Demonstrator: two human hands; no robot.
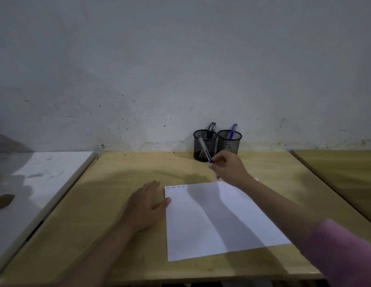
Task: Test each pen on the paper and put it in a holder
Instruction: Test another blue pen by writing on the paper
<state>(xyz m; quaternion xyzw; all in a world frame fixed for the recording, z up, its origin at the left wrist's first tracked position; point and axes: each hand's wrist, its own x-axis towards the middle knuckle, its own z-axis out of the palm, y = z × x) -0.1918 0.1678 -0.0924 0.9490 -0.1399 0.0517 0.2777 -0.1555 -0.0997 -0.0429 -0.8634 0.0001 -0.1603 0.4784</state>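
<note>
Right hand (229, 167) grips a blurred pen (205, 151) near two holders (205, 146) at the table's (118, 204) far edge. Left hand (146, 206) lies flat, thumb touching the paper's (201, 228) left edge.

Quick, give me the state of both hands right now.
Left hand: open, flat on the table, thumb touching the paper.
Right hand: closed, holding a pen.

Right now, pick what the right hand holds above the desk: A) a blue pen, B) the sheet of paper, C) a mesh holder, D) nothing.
A: the right hand pinches a blue pen raised in front of the two mesh holders, clear of the paper.
</note>
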